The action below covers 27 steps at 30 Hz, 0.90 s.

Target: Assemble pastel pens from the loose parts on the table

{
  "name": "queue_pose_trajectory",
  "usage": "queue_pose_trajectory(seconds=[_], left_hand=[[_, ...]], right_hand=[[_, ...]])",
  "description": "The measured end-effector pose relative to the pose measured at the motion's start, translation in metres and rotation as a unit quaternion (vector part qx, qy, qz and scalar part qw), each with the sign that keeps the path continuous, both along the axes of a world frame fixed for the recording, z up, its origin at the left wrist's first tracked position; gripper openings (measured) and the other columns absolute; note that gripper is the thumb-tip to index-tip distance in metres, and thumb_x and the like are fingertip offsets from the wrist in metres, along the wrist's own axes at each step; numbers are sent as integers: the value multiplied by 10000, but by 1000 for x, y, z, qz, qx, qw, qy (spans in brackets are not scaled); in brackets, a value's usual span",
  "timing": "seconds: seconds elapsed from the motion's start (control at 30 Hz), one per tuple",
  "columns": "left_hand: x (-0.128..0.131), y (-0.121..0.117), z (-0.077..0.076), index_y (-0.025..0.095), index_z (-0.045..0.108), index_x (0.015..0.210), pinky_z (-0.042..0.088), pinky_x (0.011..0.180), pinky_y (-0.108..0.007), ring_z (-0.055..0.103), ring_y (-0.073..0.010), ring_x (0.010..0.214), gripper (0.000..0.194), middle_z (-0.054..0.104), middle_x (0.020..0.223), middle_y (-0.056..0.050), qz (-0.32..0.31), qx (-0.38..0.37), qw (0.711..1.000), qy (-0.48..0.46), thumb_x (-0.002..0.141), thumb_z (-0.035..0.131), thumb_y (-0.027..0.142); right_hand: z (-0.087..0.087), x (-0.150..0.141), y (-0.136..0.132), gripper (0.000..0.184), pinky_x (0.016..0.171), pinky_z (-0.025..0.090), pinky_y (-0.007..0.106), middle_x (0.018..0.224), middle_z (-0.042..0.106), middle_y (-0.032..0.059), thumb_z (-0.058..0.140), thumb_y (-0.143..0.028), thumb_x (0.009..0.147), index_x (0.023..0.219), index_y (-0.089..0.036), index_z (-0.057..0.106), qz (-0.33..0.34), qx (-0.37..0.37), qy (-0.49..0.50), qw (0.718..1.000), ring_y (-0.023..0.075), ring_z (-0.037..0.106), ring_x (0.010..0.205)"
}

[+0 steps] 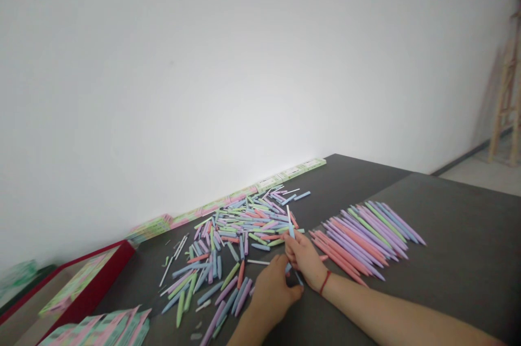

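My two hands meet near the middle of a dark table (448, 226). In my right hand (303, 259), which has a red string at the wrist, I hold a thin blue and white pen part (290, 225) pointing up and away. Close beside it, my left hand (272, 292) has its fingers pinched on a small blue piece (298, 277) between the two hands. A loose heap of pastel pen parts (240, 232) in blue, purple, green and pink lies just behind the hands.
A tidy row of assembled pastel pens (366, 235) lies to the right of my hands. Flat printed boxes (285, 175) line the white wall. A red tray (97, 281) and a stack of printed cards (106, 327) are at the left. A wooden frame (508, 91) stands far right.
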State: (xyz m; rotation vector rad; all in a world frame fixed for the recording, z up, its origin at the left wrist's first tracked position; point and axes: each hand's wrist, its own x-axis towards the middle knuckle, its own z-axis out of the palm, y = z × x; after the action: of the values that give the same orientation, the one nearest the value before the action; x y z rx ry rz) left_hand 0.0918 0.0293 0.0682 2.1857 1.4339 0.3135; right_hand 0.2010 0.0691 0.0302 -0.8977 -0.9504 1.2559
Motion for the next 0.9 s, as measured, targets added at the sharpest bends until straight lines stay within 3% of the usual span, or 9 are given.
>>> queue_pose_trajectory(seconds=[0.33,0.47,0.57,0.7,0.9], left_hand=[[5,2,-14,198,516,985,398,751,-297,574,-215,859,348,613,953,-44,-5,74,997,-6,641,572,187],[-5,3,-9,213,477,865,404,687,-281,563,-183,754,189,582,796,-1,39,90,995,-20,683,519,183],[-24,5,4,218,445,835,411,656,-279,534,-163,690,100,515,720,30,96,110,987,-67,738,461,202],[-46,-1,18,219,444,868,430,594,-267,531,-155,643,152,472,696,49,142,134,961,-193,733,504,256],[-45,-20,3,218,428,932,448,684,-314,565,-172,693,211,547,790,11,166,214,944,-188,730,486,243]], right_hand=[[0,2,0,359,352,106,194,427,274,-144,528,-558,742,728,-227,391,-3,-2,6,1000,48,167,348],[7,4,0,342,348,129,188,434,264,-144,529,-546,767,766,-222,420,9,3,-21,1000,51,182,358],[13,-1,-7,325,341,141,186,418,307,-133,584,-511,761,765,-207,470,64,4,-51,997,49,221,352],[22,-16,-28,341,306,121,190,395,318,-124,582,-523,751,702,-206,467,168,-22,-74,983,50,213,322],[36,-24,-48,376,299,117,173,433,274,-137,525,-574,761,760,-202,477,258,-55,-95,960,41,171,330]])
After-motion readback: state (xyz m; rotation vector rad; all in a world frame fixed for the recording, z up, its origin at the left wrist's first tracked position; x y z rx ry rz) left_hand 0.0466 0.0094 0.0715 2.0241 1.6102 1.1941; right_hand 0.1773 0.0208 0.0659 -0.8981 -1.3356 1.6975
